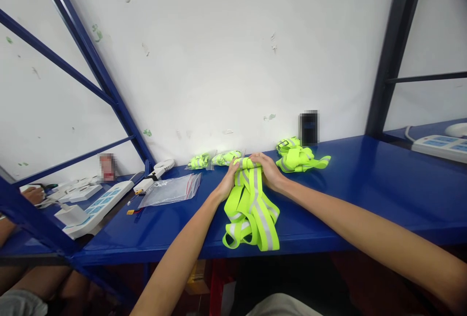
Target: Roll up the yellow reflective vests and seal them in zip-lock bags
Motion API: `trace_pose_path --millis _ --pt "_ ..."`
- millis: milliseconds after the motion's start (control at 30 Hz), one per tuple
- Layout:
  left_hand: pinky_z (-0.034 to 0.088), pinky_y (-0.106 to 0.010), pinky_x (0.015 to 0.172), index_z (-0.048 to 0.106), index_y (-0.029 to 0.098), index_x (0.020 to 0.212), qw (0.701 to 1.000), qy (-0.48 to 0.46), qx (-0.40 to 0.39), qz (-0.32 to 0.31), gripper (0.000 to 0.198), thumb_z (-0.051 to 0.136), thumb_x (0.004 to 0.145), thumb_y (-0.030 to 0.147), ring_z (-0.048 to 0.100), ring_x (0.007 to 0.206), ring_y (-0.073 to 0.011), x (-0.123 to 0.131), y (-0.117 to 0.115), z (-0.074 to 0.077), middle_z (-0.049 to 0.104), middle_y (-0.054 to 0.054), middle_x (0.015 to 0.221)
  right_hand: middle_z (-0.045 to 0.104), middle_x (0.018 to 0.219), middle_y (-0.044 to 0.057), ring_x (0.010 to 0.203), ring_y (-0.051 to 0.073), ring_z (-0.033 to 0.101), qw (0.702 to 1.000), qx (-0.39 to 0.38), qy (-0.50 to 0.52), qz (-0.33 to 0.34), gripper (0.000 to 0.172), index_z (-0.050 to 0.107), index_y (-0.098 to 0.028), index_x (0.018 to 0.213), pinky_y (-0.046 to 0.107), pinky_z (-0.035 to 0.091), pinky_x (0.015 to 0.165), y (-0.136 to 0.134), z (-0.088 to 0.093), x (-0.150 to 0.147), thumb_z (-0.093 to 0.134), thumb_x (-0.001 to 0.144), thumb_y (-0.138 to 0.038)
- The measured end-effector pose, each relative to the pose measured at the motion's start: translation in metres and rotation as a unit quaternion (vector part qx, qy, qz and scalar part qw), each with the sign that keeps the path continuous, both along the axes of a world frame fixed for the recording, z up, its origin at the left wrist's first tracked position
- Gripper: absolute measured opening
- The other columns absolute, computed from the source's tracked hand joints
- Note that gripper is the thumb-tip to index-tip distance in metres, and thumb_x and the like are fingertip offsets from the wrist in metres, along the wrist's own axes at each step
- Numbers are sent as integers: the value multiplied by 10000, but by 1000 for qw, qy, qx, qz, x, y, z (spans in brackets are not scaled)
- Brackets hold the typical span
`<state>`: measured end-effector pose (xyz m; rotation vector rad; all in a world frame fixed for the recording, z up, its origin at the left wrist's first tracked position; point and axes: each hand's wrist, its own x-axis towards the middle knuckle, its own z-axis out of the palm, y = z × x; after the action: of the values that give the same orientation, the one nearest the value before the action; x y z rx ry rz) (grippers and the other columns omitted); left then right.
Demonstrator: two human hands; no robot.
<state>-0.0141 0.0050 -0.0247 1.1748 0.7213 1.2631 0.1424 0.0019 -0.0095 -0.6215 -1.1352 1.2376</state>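
Note:
A neon yellow reflective strap [260,209] with silver stripes lies in loose folds on the blue table, its lower loops at the front edge. My left hand [228,179] grips the upper folded part from the left side. From the other side my right hand [269,169] closes around the same folded end. Just beyond my right hand is another loose reflective strap [299,158]. Behind my left hand, two bagged reflective straps [200,161] lie by the wall.
Left of my hands are clear zip bags [171,189], a small white fan [164,165] and a connector lead [133,212]. A power strip [100,211] lies near the blue frame post [105,82]. A blurred dark box [309,128] stands by the wall. A co-worker's hand [33,195] shows at far left.

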Motion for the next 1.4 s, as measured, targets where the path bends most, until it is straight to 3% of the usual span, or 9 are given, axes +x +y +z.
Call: trace_pose_path --millis 167,467,567,733,900,1067,1167,1267,1400 --pt "495 -401 941 375 283 1399 998 -12 -33 -43 728 726 766 363 652 1053 -265 -1 -2 1 659 -75 1186 632 988 -1 790 173 582 1000 21 -11 -19 343 471 -240 883 271 465 647 1 -1 3 569 561 -174" --pt "552 -410 822 498 187 1240 999 16 20 -28 659 811 674 312 702 862 -257 -6 -4 4 710 -97 1023 606 1131 35 955 204 607 999 -31 -37 -5 788 434 -287 1296 295 501 783 8 3 8 627 548 -134" --pt "557 -399 802 440 244 1279 999 8 43 12 726 821 663 298 702 844 -238 -10 0 2 705 -68 1024 635 1087 54 993 218 608 993 -82 -83 -23 677 497 -239 1265 292 503 790 7 3 9 659 610 -193" --pt "532 -354 846 500 255 1239 996 33 67 39 698 832 625 230 665 964 -230 -13 1 3 669 -67 1105 680 1047 65 811 224 668 988 -105 -79 82 386 569 -231 1138 330 537 665 1 4 11 581 779 -372" --pt "510 -332 844 590 222 1161 991 81 90 51 597 812 607 208 633 990 -233 -17 4 1 653 -67 1103 666 1083 91 720 240 688 973 -155 -99 142 497 543 -248 1162 421 569 650 -1 8 16 529 825 -612" --pt "494 -314 833 656 200 982 987 95 110 66 404 740 593 135 612 1001 -238 -20 9 -2 641 -50 1118 683 903 50 750 194 682 965 -153 -93 194 307 607 -199 968 333 569 695 0 13 18 739 734 -348" --pt "493 -314 834 637 224 1024 992 51 95 60 486 670 562 79 612 988 -229 -17 5 3 626 -32 1147 683 818 41 774 170 661 973 -119 -59 190 228 643 -168 851 292 557 724 1 13 17 775 668 -199" --pt "502 -363 846 533 265 1235 997 -58 43 21 680 596 574 115 627 970 -235 -14 -3 12 618 -40 1161 700 869 49 829 190 662 982 -83 -35 166 330 668 -169 928 310 550 751 3 9 15 790 621 -170" --pt "492 -427 902 443 241 1342 989 -147 -10 -14 695 576 660 220 631 1020 -266 -10 -9 20 621 -65 1196 699 974 43 877 200 654 988 -25 -60 138 529 653 -192 1055 311 533 762 6 3 14 804 550 -152"
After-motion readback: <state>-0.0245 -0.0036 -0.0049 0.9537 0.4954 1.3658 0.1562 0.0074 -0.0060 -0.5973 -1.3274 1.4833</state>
